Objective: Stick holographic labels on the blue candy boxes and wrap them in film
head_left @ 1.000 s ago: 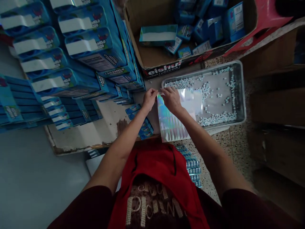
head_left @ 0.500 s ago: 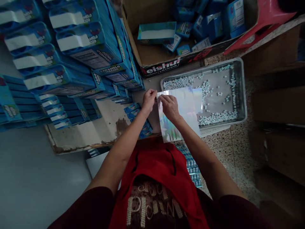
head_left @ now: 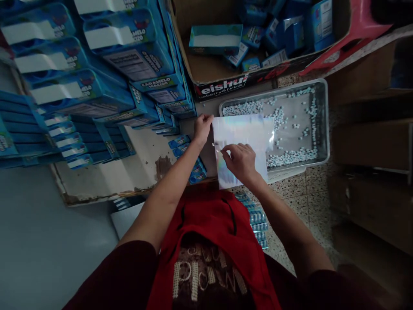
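A shiny iridescent sheet (head_left: 238, 129) lies partly over the left end of a metal tray (head_left: 326, 129). My left hand (head_left: 202, 129) is closed at the sheet's upper left corner, pinching it. My right hand (head_left: 241, 162) is above the sheet, its thumb and forefinger pinched together near the left edge. Something small and pale shows at those fingertips, too small to make out. Small pale blue-white pellets (head_left: 292, 157) are scattered in the tray. Left of the sheet stands a row of small blue boxes (head_left: 196, 172).
Stacked blue cartons (head_left: 129, 56) crowd the table's left and back. Behind the tray stands a cardboard box (head_left: 222, 88) with loose blue packets, beside a pink plastic stool (head_left: 358, 30). Brown cartons (head_left: 371, 146) stand at the right. The table (head_left: 142, 172) has a worn front edge.
My right hand has moved from the sheet's upper left corner down along its left side, with thumb and forefinger pinched. My left hand has stayed at the corner. The view has shifted slightly.
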`<action>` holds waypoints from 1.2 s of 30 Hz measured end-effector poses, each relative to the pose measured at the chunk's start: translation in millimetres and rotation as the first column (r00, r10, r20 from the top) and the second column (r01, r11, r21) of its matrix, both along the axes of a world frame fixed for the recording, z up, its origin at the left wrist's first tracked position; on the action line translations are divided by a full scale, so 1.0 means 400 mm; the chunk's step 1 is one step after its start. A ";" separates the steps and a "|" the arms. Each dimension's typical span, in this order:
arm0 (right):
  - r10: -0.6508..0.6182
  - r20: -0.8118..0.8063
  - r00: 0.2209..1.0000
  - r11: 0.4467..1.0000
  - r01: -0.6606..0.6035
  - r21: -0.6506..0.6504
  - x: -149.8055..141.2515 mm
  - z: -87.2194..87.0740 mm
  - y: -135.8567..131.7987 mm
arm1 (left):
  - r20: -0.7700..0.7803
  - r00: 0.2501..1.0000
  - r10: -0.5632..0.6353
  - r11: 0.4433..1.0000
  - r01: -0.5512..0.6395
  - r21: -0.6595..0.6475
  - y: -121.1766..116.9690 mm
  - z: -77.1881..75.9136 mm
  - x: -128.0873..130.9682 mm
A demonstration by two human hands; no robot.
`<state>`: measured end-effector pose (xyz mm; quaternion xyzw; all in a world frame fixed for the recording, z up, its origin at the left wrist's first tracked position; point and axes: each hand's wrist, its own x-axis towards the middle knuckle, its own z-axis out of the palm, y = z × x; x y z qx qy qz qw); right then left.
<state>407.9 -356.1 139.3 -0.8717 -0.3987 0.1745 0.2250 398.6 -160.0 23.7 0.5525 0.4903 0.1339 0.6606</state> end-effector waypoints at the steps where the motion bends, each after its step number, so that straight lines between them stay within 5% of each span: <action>1: -0.074 -0.084 0.994 0.996 0.077 0.036 -0.014 0.026 -0.009 | 0.006 1.000 -0.007 0.998 0.007 0.065 0.005 0.007 -0.010; 4: -0.246 -0.408 0.879 0.939 0.321 0.125 -0.041 0.084 -0.014 | 0.087 0.994 -0.060 0.988 0.046 0.145 0.007 0.073 -0.087; 7: -0.259 -0.632 0.730 0.883 0.444 0.150 -0.049 0.108 0.011 | 0.155 0.980 -0.125 0.980 0.146 -0.132 -0.010 0.169 -0.206; 9: -0.241 -0.714 0.658 0.873 0.468 0.137 -0.052 0.111 0.035 | 0.192 0.974 -0.121 0.914 0.185 -0.362 -0.026 0.219 -0.278; 12: -0.234 -0.763 0.602 0.883 0.460 0.093 -0.060 0.108 0.063 | 0.238 0.970 -0.050 0.849 0.167 -0.500 -0.044 0.248 -0.347; 20: -0.249 -0.745 0.619 0.896 0.439 0.065 -0.101 0.053 0.112 | 0.114 0.984 0.140 0.875 -0.068 -0.480 -0.060 0.217 -0.419; 24: -0.237 -0.626 0.743 0.921 0.376 0.098 -0.140 -0.031 0.184 | 0.033 0.966 0.256 0.903 -0.227 -0.366 -0.022 0.199 -0.475; 29: -0.202 -0.381 0.902 0.978 0.208 -0.026 -0.179 -0.104 0.323 | -0.025 0.943 0.333 0.924 -0.331 -0.193 0.066 0.137 -0.525; 36: -0.172 -0.230 0.958 0.976 0.135 -0.168 -0.198 -0.139 0.416 | -0.031 0.939 0.342 0.925 -0.342 -0.167 0.133 0.066 -0.531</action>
